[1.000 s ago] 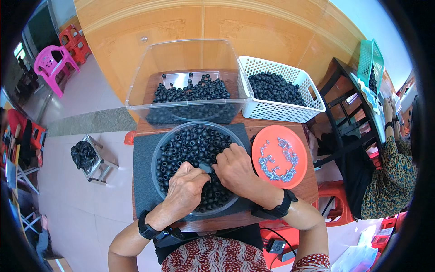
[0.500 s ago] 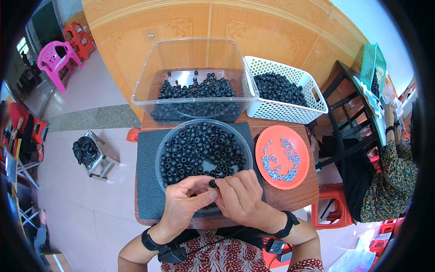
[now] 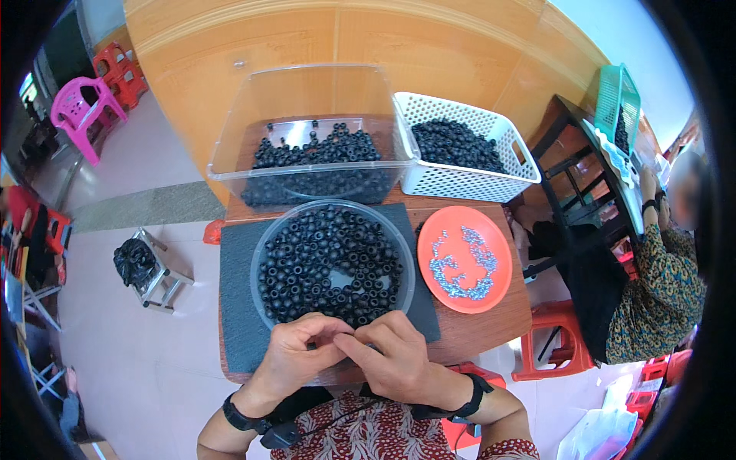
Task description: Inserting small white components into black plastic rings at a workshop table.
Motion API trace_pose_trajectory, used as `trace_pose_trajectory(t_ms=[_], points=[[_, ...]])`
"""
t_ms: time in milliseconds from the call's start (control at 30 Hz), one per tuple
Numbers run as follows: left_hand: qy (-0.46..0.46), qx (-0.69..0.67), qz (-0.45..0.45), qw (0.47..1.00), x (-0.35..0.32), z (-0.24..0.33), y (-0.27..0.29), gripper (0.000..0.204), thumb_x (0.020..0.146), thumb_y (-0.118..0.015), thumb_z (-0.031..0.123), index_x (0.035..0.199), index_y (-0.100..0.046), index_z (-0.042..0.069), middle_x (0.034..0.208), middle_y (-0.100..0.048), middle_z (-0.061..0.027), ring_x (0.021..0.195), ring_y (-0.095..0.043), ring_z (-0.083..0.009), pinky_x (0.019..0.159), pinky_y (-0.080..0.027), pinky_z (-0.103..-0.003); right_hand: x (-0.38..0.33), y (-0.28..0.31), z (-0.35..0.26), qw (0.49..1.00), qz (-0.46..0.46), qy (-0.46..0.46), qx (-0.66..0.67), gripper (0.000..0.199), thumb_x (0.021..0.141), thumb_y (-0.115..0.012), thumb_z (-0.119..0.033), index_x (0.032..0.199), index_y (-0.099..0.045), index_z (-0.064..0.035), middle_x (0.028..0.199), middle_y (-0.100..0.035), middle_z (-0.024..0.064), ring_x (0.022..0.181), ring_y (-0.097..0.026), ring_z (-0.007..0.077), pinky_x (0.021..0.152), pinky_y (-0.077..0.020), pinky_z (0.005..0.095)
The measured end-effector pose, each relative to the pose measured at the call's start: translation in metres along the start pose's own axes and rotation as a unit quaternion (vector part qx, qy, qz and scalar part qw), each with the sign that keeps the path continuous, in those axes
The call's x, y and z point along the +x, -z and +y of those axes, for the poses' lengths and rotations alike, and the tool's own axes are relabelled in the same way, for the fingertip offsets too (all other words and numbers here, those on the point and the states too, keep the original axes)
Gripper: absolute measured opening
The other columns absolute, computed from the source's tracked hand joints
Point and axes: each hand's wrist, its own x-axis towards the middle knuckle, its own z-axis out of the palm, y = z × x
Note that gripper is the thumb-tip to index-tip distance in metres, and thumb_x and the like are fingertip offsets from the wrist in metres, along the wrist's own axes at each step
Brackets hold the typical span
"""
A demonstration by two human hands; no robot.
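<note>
Both hands meet over the near rim of a round clear tub (image 3: 410, 264), which holds many small black hollow plastic parts (image 3: 322, 253). My left hand (image 3: 303, 349) is closed, thumb and fingers pinched together. Its fingertips touch those of my right hand (image 3: 391, 354), also closed in a pinch. Whatever sits between the fingertips is hidden by the fingers. To the right of the tub lies an orange-red plate (image 3: 465, 291) with small shiny metal pieces (image 3: 481, 257) spread over it.
Behind the tub stand a large clear bin (image 3: 310, 165) and a white perforated basket (image 3: 468, 184), both with black parts. A dark mat (image 3: 238, 307) lies under the tub. Another person (image 3: 652, 291) sits at right near a red stool (image 3: 560, 337). A metal stool (image 3: 161, 276) stands left.
Both hands have dropped slightly toward me, off the tub's near side. The small black part that showed between the fingertips is now out of sight. The whole view has shifted a little.
</note>
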Motion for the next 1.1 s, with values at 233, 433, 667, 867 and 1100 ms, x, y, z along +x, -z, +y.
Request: trace_pose_trajectory(t_ms=[233,433,667,867,1100], points=[[0.046,-0.203,-0.004,0.978,-0.005,0.002,-0.005,0.018,0.081,-0.068,-0.002,0.099,-0.065,-0.005,0.092,-0.066,-0.0075,0.084,-0.062,-0.0129,0.078,-0.05,-0.026,-0.006,-0.007,-0.006,0.997,0.074,-0.03,0.024,0.033,0.063,-0.075,0.002,0.095,-0.065,0.002,0.08,-0.063,0.0074,0.067,-0.056,0.0237,0.057,-0.0459,0.0317],[0.018,-0.169,0.026,0.985,-0.007,-0.007,-0.017,0.023,0.089,-0.066,0.013,0.105,-0.059,-0.001,0.095,-0.063,-0.0041,0.085,-0.058,-0.0092,0.076,-0.047,-0.022,-0.01,-0.008,-0.009,0.993,0.099,-0.059,0.026,0.033,0.065,-0.074,0.002,0.097,-0.064,0.0023,0.083,-0.065,0.008,0.066,-0.058,0.0235,0.058,-0.0461,0.032],[-0.008,-0.233,0.063,0.97,-0.006,-0.011,-0.025,0.025,0.087,-0.068,0.013,0.105,-0.058,-0.001,0.091,-0.062,-0.0033,0.079,-0.058,-0.0084,0.071,-0.047,-0.021,-0.016,-0.01,-0.014,0.991,0.108,-0.071,0.03,0.034,0.065,-0.072,0.004,0.097,-0.064,0.0034,0.079,-0.064,0.0085,0.064,-0.056,0.0232,0.055,-0.0445,0.0312],[0.007,-0.212,0.085,0.974,-0.006,-0.016,-0.023,0.032,0.083,-0.074,0.021,0.098,-0.059,-0.002,0.079,-0.061,-0.0048,0.067,-0.058,-0.0117,0.062,-0.047,-0.022,-0.018,0.026,0.035,0.992,0.053,-0.101,-0.054,0.023,0.07,-0.063,0.0,0.093,-0.063,0.0022,0.079,-0.061,0.0128,0.069,-0.055,0.0285,0.06,-0.0442,0.0397],[0.004,-0.187,0.086,0.979,-0.009,-0.016,-0.028,0.038,0.08,-0.077,0.025,0.096,-0.06,-0.004,0.079,-0.062,-0.0063,0.069,-0.059,-0.0118,0.061,-0.047,-0.022,-0.035,0.077,0.158,0.935,0.04,-0.316,-0.157,0.012,0.076,-0.068,-0.002,0.089,-0.069,-0.0017,0.082,-0.065,0.0122,0.081,-0.059,0.0274,0.074,-0.0461,0.0383]])
